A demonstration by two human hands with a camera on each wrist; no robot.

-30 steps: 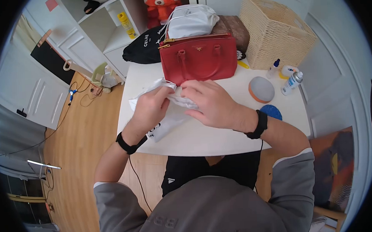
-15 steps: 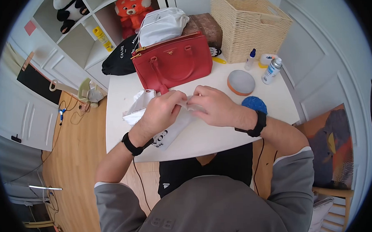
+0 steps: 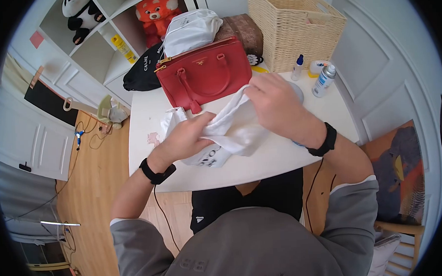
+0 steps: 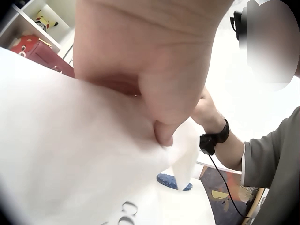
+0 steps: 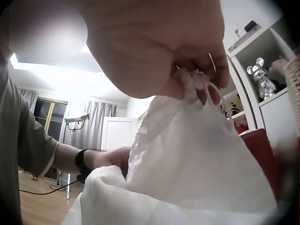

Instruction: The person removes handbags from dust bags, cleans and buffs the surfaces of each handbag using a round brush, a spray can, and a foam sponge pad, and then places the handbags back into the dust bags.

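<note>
A white cloth drawstring bag [image 3: 243,134] with dark lettering is stretched between my two hands over the white table [image 3: 198,181]. My left hand [image 3: 186,134] pinches the bag's edge on the left, thumb and fingers closed on the cloth. Higher and to the right, my right hand [image 3: 281,103] grips the gathered top edge; in the right wrist view thin cord shows among its fingers [image 5: 218,77]. Cloth hangs in folds below that grip. Behind the hands stands a red handbag [image 3: 206,74].
On the handbag's far side lie a white pouch [image 3: 192,33], a black bag [image 3: 141,67] and a brown bag [image 3: 243,33]. A woven basket [image 3: 295,36] stands back right, near a spray can [image 3: 323,80] and a small bottle [image 3: 297,68]. A blue round object [image 4: 173,182] lies on the right side.
My right hand has moved up and right, pulling the bag's edge out from my left hand. The cloth now spreads open between them. The grey-topped disc is mostly covered by my right hand.
</note>
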